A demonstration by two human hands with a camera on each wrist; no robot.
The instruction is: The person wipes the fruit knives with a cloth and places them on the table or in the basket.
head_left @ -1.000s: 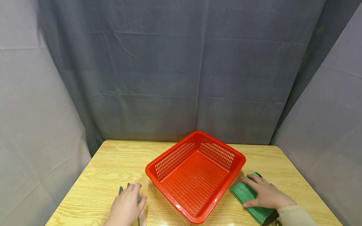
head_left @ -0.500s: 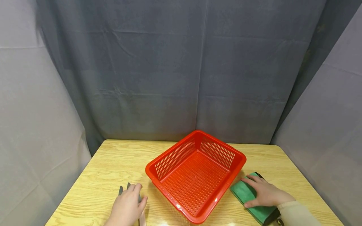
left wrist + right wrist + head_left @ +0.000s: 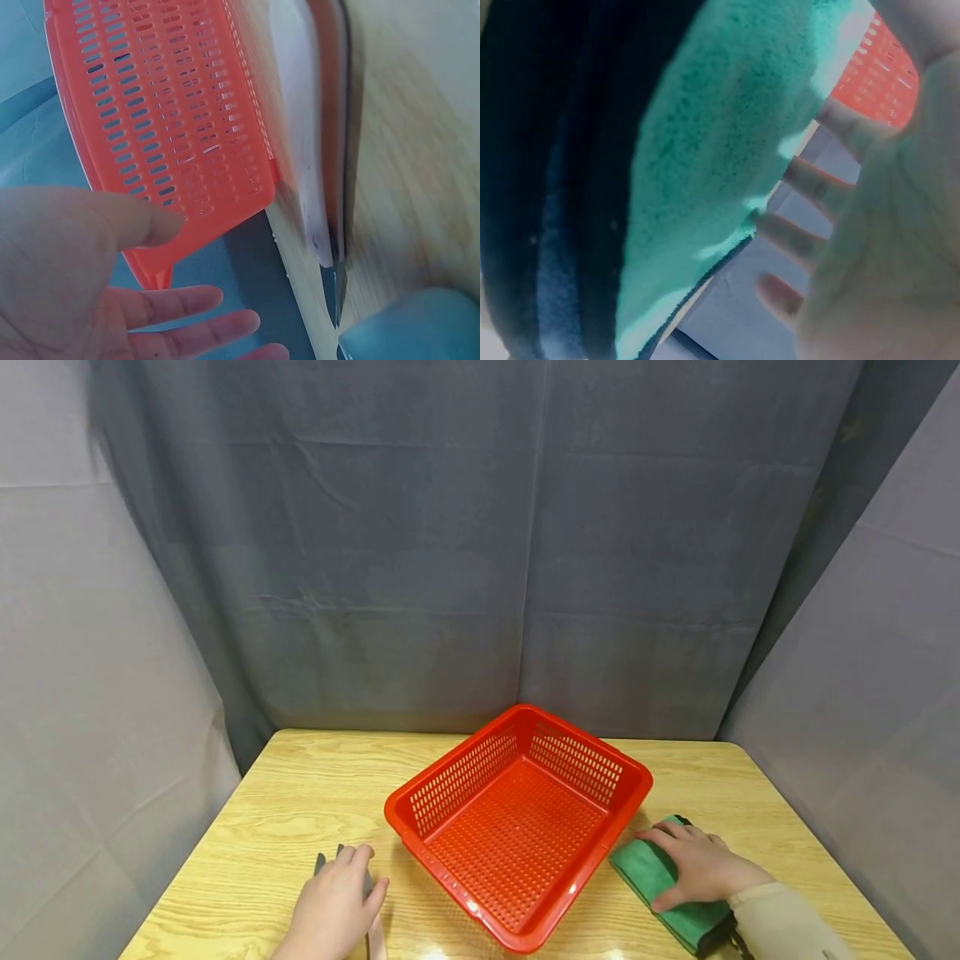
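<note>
At the lower left of the head view, my left hand (image 3: 330, 902) hovers with loose fingers over a slim tool with a pale pink handle (image 3: 377, 939). Dark grey tips (image 3: 320, 864) poke out past its knuckles. The left wrist view shows the pale handle (image 3: 304, 135) running into a narrow dark blade (image 3: 332, 296), and beside it a rounded grey-teal thing (image 3: 420, 330) of unclear kind. On the right, my right hand (image 3: 701, 868) rests spread over a folded green cloth (image 3: 645, 868) with black trim. Its fingertips (image 3: 799, 176) lie right at the cloth's edge.
A red plastic basket (image 3: 450, 883) with perforated walls stands at an angle between the hands, nothing inside it. The wooden table (image 3: 322, 785) ends at the grey curtain (image 3: 405, 568) behind. Pale cloth panels (image 3: 112, 693) hang at both sides.
Both hands stay almost where they were. The right hand and sleeve shift only very slightly over the green cloth; the basket and the pale-handled tool keep their places.
</note>
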